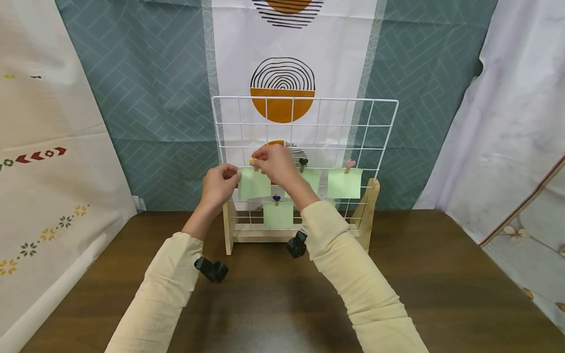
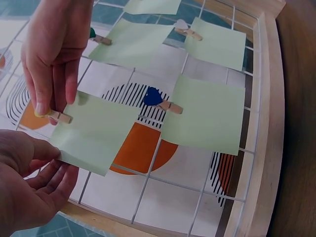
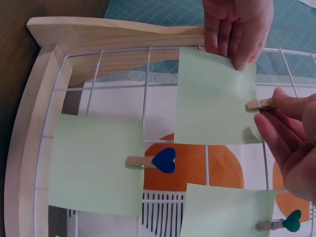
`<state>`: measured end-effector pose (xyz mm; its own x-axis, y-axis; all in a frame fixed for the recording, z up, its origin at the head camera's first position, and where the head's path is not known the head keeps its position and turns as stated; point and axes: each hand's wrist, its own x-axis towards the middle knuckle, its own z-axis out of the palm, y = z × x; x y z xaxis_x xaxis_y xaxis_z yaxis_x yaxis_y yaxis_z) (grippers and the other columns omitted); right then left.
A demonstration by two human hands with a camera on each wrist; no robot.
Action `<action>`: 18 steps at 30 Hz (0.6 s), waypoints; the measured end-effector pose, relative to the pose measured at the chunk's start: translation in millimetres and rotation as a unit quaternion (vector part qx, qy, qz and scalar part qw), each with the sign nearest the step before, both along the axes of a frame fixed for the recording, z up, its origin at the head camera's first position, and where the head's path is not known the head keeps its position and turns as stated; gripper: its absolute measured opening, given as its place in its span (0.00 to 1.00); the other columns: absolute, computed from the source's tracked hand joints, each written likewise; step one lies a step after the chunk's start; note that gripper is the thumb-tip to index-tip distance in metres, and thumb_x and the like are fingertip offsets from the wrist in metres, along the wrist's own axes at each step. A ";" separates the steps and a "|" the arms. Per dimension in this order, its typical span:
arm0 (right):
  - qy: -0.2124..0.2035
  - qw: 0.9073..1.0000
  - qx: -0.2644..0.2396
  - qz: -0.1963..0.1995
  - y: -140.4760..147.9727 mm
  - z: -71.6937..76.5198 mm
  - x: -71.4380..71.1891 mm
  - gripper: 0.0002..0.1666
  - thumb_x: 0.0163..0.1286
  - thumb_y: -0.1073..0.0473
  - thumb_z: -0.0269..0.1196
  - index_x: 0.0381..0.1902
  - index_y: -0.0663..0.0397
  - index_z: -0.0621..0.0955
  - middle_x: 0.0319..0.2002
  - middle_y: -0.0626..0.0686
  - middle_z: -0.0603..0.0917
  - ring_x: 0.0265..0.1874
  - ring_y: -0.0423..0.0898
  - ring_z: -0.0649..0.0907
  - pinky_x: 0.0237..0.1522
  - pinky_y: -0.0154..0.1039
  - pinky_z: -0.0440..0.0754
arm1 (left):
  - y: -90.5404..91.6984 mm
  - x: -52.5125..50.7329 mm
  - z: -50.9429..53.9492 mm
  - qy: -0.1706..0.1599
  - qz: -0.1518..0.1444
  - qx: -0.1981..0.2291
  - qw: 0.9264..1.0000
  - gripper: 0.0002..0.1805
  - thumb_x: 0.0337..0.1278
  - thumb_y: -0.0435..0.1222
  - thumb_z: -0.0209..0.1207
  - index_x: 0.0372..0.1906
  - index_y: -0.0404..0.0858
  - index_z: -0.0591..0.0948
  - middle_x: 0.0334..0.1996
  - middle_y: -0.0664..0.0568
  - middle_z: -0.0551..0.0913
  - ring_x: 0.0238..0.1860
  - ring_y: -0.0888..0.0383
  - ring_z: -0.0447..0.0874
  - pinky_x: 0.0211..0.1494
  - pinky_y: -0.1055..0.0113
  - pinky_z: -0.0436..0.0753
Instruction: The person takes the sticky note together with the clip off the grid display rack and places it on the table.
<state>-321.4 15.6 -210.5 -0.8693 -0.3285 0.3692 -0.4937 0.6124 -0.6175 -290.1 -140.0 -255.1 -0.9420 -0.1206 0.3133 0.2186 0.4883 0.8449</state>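
Head view: L hand (image 1: 219, 185) pinches left edge of green note (image 1: 254, 185), at grid's (image 1: 331, 99) left; R hand (image 1: 277, 164) pinches yellow-topped clip (image 1: 254, 164). L wrist view: clip's long axis crosses note's top edge, approx. square. R wrist view: R hand is nearer to clip (L hand has only the note).

Brown table (image 1: 256, 309); teal backdrop (image 1: 150, 108) behind; flowered cloth (image 1: 57, 191) left, marbled cloth (image 1: 507, 122) right.

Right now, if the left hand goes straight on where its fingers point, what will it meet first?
The left hand would likely first meet the pale green note it pinches by the edge. The white wire grid appears to lie behind; how close is unclear.
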 end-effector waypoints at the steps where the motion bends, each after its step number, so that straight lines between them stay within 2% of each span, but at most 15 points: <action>1: 0.003 1.000 0.004 -0.004 -0.3 0.0 -0.1 0.12 0.67 0.59 0.65 0.46 0.58 0.85 0.39 0.53 0.87 0.29 0.44 0.85 0.33 0.31 0.80 | 0.1 0.2 0.1 0.001 0.000 0.000 1.000 0.13 0.66 0.31 0.54 0.49 0.26 0.78 0.43 0.35 0.82 0.41 0.43 0.83 0.42 0.60 0.78; 10: 0.012 0.999 -0.019 -0.023 -1.1 -2.3 -2.9 0.08 0.65 0.60 0.67 0.39 0.58 0.86 0.34 0.52 0.87 0.26 0.43 0.83 0.30 0.32 0.77 | 0.4 -2.3 0.0 0.011 0.006 -0.003 1.000 0.13 0.67 0.31 0.54 0.48 0.25 0.79 0.41 0.36 0.82 0.40 0.43 0.83 0.43 0.60 0.79; 18: 0.031 0.997 -0.061 -0.034 -2.2 -2.7 -3.1 0.08 0.65 0.60 0.66 0.39 0.59 0.86 0.32 0.51 0.87 0.26 0.42 0.83 0.30 0.31 0.78 | 0.1 -2.8 -1.1 0.008 0.010 -0.008 1.000 0.12 0.66 0.32 0.54 0.47 0.26 0.79 0.40 0.37 0.82 0.38 0.45 0.82 0.38 0.65 0.77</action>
<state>-324.5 13.4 -213.2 -0.8623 -0.2191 0.4566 -0.4932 0.5678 -0.6590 -292.9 -139.9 -256.2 -0.9342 -0.1348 0.3304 0.2219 0.5055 0.8338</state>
